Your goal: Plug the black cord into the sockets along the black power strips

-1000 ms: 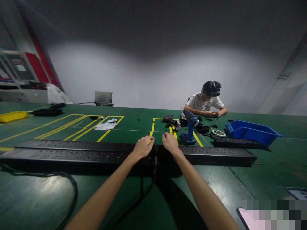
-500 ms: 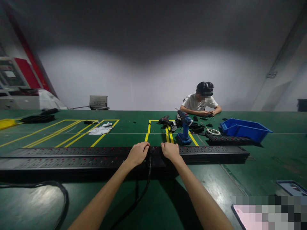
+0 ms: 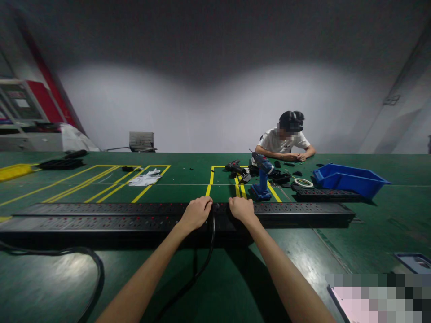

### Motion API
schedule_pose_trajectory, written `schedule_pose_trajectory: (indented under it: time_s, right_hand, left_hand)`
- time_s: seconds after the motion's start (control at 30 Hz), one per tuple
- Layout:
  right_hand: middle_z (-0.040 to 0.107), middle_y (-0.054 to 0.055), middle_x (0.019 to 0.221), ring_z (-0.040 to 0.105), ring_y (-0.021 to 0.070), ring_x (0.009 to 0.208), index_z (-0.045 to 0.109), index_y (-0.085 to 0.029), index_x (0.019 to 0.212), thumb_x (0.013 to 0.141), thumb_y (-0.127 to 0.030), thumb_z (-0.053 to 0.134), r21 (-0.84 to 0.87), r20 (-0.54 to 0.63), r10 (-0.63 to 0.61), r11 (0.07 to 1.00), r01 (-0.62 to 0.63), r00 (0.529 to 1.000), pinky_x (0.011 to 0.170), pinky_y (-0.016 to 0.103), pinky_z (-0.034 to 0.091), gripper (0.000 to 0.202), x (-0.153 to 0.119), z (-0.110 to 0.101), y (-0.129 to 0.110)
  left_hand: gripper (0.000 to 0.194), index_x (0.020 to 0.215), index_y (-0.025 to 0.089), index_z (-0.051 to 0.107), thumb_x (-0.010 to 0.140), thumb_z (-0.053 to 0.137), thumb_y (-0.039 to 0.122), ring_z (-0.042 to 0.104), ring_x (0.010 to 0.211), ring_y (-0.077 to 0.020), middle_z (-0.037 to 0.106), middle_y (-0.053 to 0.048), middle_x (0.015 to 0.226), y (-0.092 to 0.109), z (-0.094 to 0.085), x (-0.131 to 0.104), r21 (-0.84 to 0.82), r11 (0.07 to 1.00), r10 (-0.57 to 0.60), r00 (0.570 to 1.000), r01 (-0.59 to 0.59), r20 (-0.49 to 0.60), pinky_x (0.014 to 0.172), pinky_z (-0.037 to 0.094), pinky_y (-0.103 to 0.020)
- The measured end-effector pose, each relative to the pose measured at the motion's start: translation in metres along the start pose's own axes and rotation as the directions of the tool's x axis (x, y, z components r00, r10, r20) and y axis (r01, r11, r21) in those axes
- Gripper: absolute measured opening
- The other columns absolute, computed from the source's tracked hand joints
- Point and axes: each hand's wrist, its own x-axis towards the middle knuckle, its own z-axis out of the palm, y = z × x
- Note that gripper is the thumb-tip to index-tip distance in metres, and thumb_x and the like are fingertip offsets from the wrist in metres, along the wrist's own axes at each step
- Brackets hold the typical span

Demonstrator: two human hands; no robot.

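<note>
Two long black power strips lie side by side in front of me, rows of sockets and small red marks on top. My left hand (image 3: 197,213) is closed over the back power strip (image 3: 299,208), its wrist above the front power strip (image 3: 111,226). A short way to the right, my right hand (image 3: 241,209) grips the same back strip, fingers curled over its far edge and partly hidden. Between my hands a black cable (image 3: 213,237) comes off the strip and hangs toward me.
Beyond the strips stand a blue cordless drill (image 3: 261,175), a second drill (image 3: 234,166), a blue bin (image 3: 350,179) and another socket strip (image 3: 326,194). A person (image 3: 286,139) sits across the green table (image 3: 188,177). A thick cable (image 3: 97,269) loops at front left.
The view has shifted slightly, so the scene sits a little farther right and higher. Both hands keep their places on the strip. The person's hands across the table have come closer together.
</note>
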Motion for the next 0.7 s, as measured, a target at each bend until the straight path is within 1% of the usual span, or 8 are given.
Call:
schedule_pose_trajectory:
  time_s: [0.27, 0.47, 0.7]
  right_hand:
    - [0.067, 0.019, 0.103, 0.06, 0.03, 0.099, 0.068, -0.013, 0.099, 0.095, -0.04, 0.02, -0.01, 0.015, -0.005, 1.0, 0.006, 1.0, 0.09, 0.045, 0.03, 0.055, 0.0005, 0.0017, 0.0011]
    - [0.068, 0.018, 0.1, 0.061, 0.0305, 0.096, 0.068, -0.013, 0.096, 0.095, -0.04, 0.022, 0.0, -0.005, -0.013, 1.0, 0.013, 1.0, 0.088, 0.045, 0.031, 0.054, 0.0014, 0.003, 0.0017]
    - [0.068, 0.018, 0.099, 0.061, 0.0296, 0.097, 0.068, -0.012, 0.096, 0.095, -0.041, 0.023, 0.007, -0.014, -0.011, 1.0, 0.011, 1.0, 0.09, 0.044, 0.03, 0.053, 0.0028, 0.0052, 0.0016]
  left_hand:
    - [0.027, 0.102, 0.022, 0.06, 0.094, 0.035, 0.031, 0.06, 0.095, -0.0193, 0.066, -0.005, 0.1, -0.001, 0.0002, -0.0002, -0.019, 1.0, 0.016, 1.0, -0.016, -0.019, 0.09, 0.042, -0.032]
    - [0.028, 0.103, 0.022, 0.059, 0.095, 0.034, 0.032, 0.06, 0.096, -0.0195, 0.066, -0.005, 0.101, -0.0007, -0.0001, -0.001, -0.012, 1.0, 0.016, 1.0, -0.016, -0.018, 0.09, 0.041, -0.032]
    - [0.029, 0.103, 0.021, 0.059, 0.095, 0.034, 0.033, 0.06, 0.095, -0.0194, 0.065, -0.006, 0.1, -0.0026, 0.0018, -0.0008, -0.007, 1.0, 0.03, 0.999, -0.031, -0.031, 0.089, 0.041, -0.032]
